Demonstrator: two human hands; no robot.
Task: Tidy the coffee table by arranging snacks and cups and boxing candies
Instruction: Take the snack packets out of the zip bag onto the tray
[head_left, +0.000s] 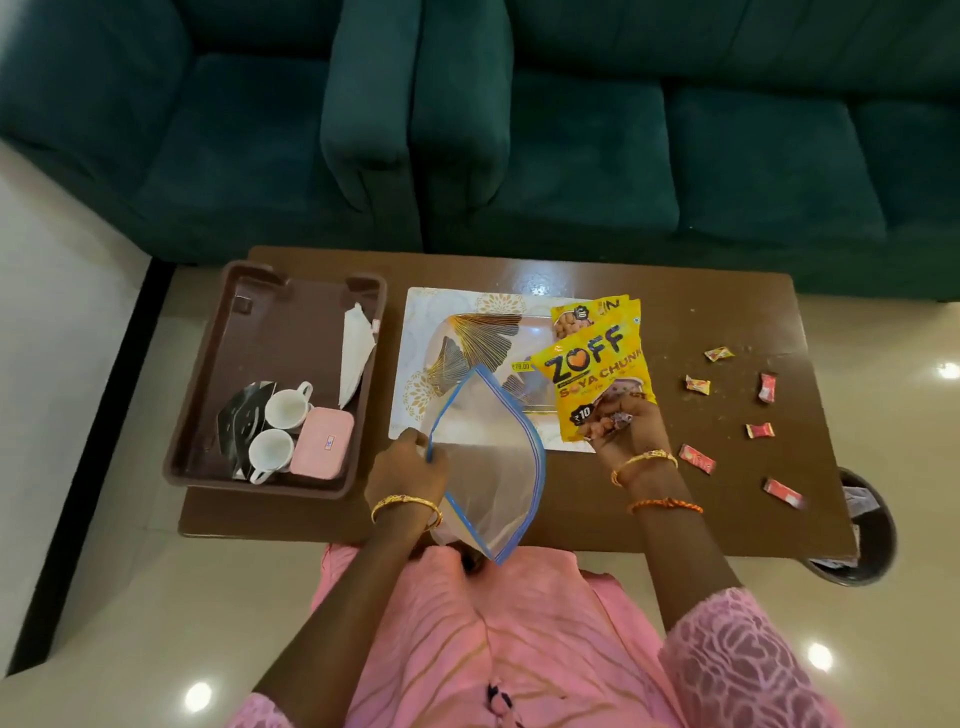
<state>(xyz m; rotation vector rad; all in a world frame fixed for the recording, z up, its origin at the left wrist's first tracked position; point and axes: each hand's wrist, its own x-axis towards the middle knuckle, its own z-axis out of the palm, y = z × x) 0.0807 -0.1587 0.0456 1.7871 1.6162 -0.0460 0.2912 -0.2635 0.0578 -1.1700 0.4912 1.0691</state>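
Head view, only one cam. Coffee table (675, 499) w/ person standing at near edge.

Left hand (410, 467) is pinched closed on the rim of a clear zip bag (493, 467), blue seal strip, holding the mouth spread wide open. Bag's long axis runs from the mouth, up over the patterned tray (415, 332), back toward the person's body; bottom corner hangs past the table's near edge.

Right hand (621, 423) is curled closed around what looks like a few small wrapped candies, partly hidden, can't tell how many. It sits at the bottom edge of the yellow soya chunk packet (592, 374), touching or overlapping it; can't tell if it grips the packet too. A second packet (592, 312) lies behind, both on the patterned tray's right side.

Key relation: bag mouth lies just left of the right hand, opening facing up and right, so the loaded hand is the nearer one and prob. only needs a short sideways move to drop in.

Loose candies (696, 458) are scattered on the table's right part, all to the right of the right hand, well apart from the left. Crumbs there too.

Brown tray (218, 374) at left holds two white cups (285, 408), a pink box (322, 441), a tissue. Bin (872, 540) at the table's right corner.
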